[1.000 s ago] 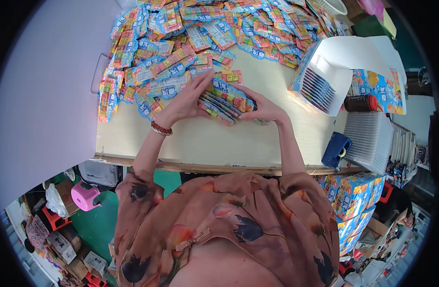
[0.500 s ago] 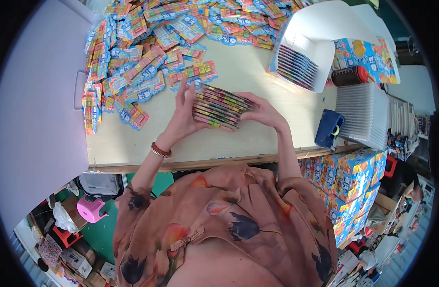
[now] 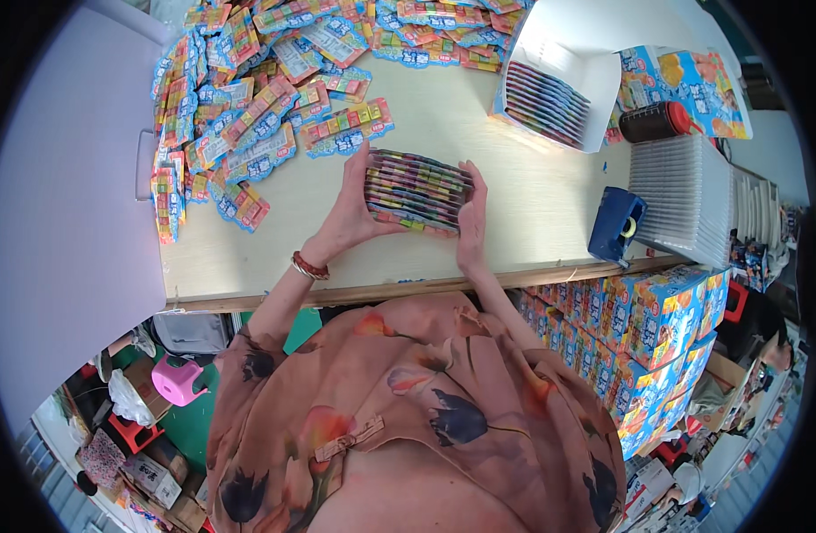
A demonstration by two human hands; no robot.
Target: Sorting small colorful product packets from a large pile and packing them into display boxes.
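Note:
A row of thin, colourful blister packs, standing on edge and pressed face to face, is held just over or on the table, with only their edges showing. My left hand, a bracelet on its wrist, grips the left end with the thumb along the near side and the fingers at the far side. Flat along the right end lies my right hand, its fingers pointing away from me. One loose blister pack lies just beyond the row. An open white carton at the far right holds a similar row of packs.
A large heap of loose blister packs covers the far left of the table. To the right are a blue tape dispenser, a dark bottle with a red lid and stacked clear trays. Printed boxes are piled below the table edge.
My right hand has turned from pinching the row's corner to lying flat along its right end. The row has become more level and its edges more even.

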